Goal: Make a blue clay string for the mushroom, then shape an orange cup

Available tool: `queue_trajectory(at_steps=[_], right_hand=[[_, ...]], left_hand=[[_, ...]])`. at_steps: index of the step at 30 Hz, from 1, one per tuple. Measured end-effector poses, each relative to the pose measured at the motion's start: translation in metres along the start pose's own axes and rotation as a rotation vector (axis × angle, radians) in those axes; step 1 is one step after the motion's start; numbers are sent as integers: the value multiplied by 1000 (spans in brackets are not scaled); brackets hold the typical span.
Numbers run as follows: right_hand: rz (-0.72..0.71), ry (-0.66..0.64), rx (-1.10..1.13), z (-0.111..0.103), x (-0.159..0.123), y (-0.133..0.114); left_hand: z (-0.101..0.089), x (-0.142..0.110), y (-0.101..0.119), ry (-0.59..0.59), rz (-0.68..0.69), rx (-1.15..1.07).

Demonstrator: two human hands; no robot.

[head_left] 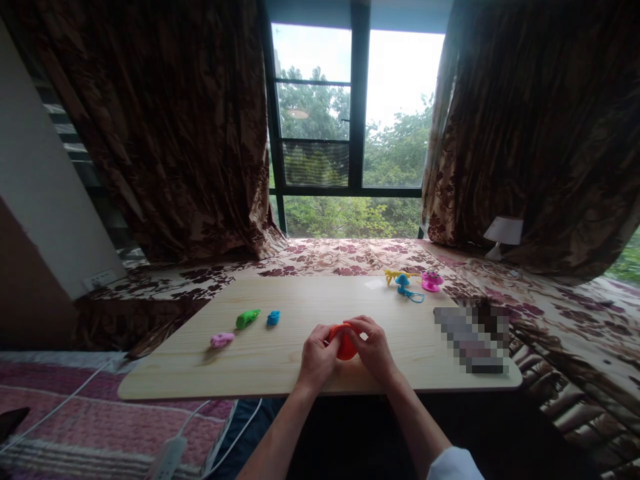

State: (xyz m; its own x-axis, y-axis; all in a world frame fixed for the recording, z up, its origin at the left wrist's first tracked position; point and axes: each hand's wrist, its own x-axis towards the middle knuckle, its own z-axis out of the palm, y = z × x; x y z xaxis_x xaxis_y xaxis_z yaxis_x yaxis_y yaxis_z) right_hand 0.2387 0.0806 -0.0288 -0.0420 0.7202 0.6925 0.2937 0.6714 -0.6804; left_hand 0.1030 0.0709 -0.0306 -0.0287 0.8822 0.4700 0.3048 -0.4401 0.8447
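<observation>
Left hand [318,352], right hand [373,347] pinching rounded orange-red piece [345,347] over pale wood-grain tabletop [270,363]; two-sided grip prob keeps it steady.

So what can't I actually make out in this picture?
All in the head view:
- The orange item's full shape: left hand and right hand partly cover it.
- Whatever lies at the table's right end: pixelated.
- Power strip's lower end: cut off by the bottom edge.
- Small blue piece's details: too small.

No legible txt, labels, brands, nos. or signs anywhere in view.
</observation>
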Motion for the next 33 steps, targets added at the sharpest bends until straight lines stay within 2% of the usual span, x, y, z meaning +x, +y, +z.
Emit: queue_trajectory(at_steps=[21,33], right_hand=[[-8,-7,22,-3,1,-5],[40,-29,82,0,2,-4]], left_hand=[[-1,-4,9,-26,-4,45],[1,0,1,21,-27,-58]])
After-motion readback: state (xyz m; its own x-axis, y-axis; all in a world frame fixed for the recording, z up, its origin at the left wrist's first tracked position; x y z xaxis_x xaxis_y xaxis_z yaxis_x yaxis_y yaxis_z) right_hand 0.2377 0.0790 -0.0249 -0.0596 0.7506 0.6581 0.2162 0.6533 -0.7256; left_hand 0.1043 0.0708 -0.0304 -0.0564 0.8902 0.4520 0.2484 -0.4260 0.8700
